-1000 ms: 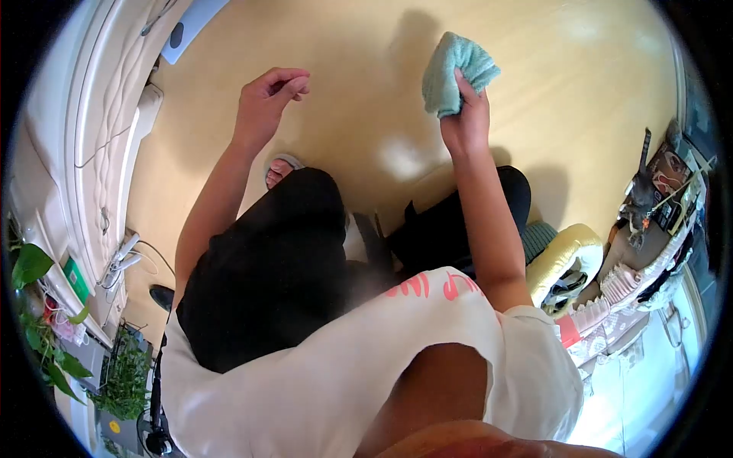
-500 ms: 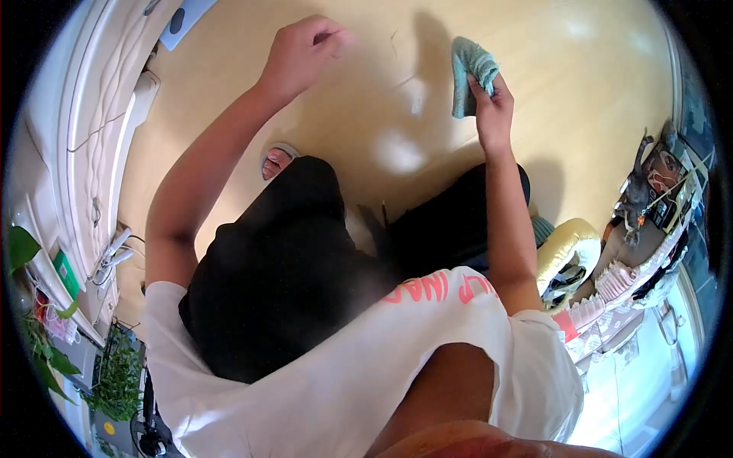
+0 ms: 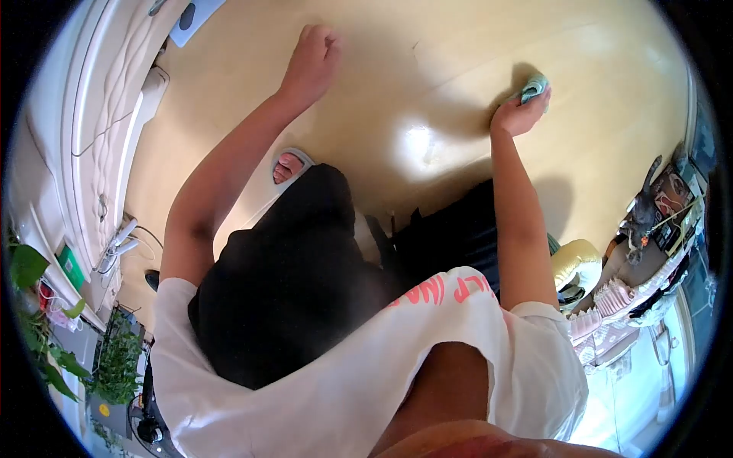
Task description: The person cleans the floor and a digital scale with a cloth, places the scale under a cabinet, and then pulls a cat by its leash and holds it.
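My right hand (image 3: 521, 114) is wrapped round a bunched green cloth (image 3: 534, 87), low over the tan floor (image 3: 450, 46). Part of the cloth is hidden by my palm and fingers. Off to the left, my left hand (image 3: 311, 65) is raised above the floor in a loose fist, with nothing showing in it. Below my left forearm, my foot in a grey slipper (image 3: 293, 165) rests on the floor beside my bent knee in black trousers (image 3: 321, 198).
White furniture (image 3: 99, 145) lines the left side, with cables (image 3: 118, 248) and leafy plants (image 3: 118, 355) nearer me. At the right are a yellow ring-shaped cushion (image 3: 576, 263), a grey cat (image 3: 640, 217) and piled belongings (image 3: 676, 195). Light glares off the floor ahead.
My right hand has swung right and lowered, and the cloth that hung spread out is now bunched beneath it. My left hand has shifted slightly toward me, still curled.
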A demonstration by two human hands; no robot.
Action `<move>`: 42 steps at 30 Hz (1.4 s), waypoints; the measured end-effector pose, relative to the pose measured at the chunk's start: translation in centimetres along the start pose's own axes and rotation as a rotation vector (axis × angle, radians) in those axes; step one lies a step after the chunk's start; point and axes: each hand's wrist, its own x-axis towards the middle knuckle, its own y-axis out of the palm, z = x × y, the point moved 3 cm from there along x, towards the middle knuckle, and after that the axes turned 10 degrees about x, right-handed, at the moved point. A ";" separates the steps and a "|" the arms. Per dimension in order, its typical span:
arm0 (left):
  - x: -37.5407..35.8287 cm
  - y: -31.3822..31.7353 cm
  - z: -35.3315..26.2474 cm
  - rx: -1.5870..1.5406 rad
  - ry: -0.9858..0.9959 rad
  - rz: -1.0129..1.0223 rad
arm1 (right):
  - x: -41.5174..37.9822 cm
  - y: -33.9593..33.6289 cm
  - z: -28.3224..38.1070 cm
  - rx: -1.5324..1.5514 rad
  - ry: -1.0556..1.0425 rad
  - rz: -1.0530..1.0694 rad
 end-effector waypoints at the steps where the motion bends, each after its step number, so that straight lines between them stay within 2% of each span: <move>1: 0.4 -0.3 -0.1 0.054 0.005 0.042 | 0.0 0.2 -0.2 -0.017 -0.011 -0.011; 3: 1.3 -1.0 -0.1 0.164 0.011 0.131 | 0.0 0.7 -0.5 -0.051 -0.030 -0.028; 6: 1.1 0.1 1.9 0.003 -0.060 0.183 | 0.2 0.4 0.7 -0.053 0.025 -0.019; 9: 0.9 1.4 1.5 0.215 0.260 0.071 | 0.2 0.8 -0.1 -0.073 -0.007 -0.031; 12: 0.3 3.1 2.4 0.378 0.437 0.095 | 0.1 0.8 -0.2 -0.069 0.007 -0.017; 15: -1.2 3.4 1.1 0.585 0.431 0.074 | 0.1 0.7 0.1 -0.067 0.010 -0.012; 18: -2.2 3.5 0.6 0.734 0.364 0.201 | 0.1 0.7 -0.2 -0.078 -0.004 -0.010; 21: -3.4 3.2 -0.1 0.694 0.441 0.306 | 0.0 0.7 -0.1 -0.072 -0.006 -0.013; 24: -5.8 3.8 0.7 0.718 0.592 0.314 | 0.1 0.5 0.7 -0.052 -0.003 -0.016; 30: -4.7 3.1 1.2 0.622 0.730 0.217 | 0.2 0.6 -0.4 -0.014 0.022 -0.020; 33: -2.8 1.5 1.1 0.659 0.605 0.039 | 0.1 0.5 0.0 0.000 0.005 -0.040; 36: -2.0 -1.4 3.0 0.730 0.349 -0.191 | 0.0 0.2 0.2 -0.016 0.032 -0.046; 39: -4.3 -4.9 5.9 0.407 -0.161 -0.310 | 0.3 0.6 -0.1 -0.030 -0.006 -0.060; 42: -7.1 -5.6 8.9 0.582 -0.215 -0.250 | 0.2 0.6 0.6 -0.025 -0.009 -0.070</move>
